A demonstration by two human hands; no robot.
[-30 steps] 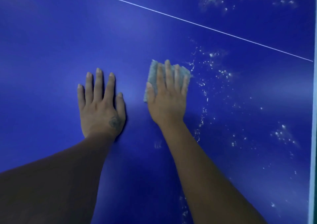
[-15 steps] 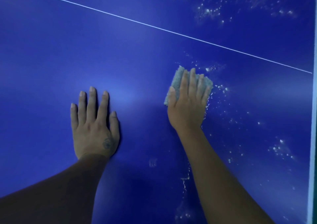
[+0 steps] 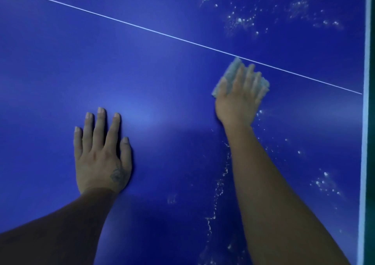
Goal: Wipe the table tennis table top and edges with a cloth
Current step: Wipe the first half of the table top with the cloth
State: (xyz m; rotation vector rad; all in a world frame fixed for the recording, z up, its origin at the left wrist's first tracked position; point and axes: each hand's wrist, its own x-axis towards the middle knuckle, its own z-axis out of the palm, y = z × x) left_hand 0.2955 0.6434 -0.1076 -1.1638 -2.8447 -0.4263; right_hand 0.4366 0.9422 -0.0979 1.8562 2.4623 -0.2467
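Observation:
The blue table tennis table top (image 3: 142, 71) fills the view. My right hand (image 3: 239, 98) lies flat with straight fingers on a folded grey-blue cloth (image 3: 229, 76) and presses it to the surface, right below the thin white centre line (image 3: 121, 22). The cloth's far corner touches that line. My left hand (image 3: 101, 155) rests flat on the table at the lower left, fingers spread and straight, holding nothing.
White specks and wet streaks lie on the table at the upper right (image 3: 243, 21), at the right (image 3: 324, 181) and in a trail beside my right forearm (image 3: 217, 191). The table's white edge stripe (image 3: 366, 122) runs down the right side, with dark floor beyond.
My right hand has slid the cloth away from me and to the right, up to the centre line. The left hand has stayed planted on the table.

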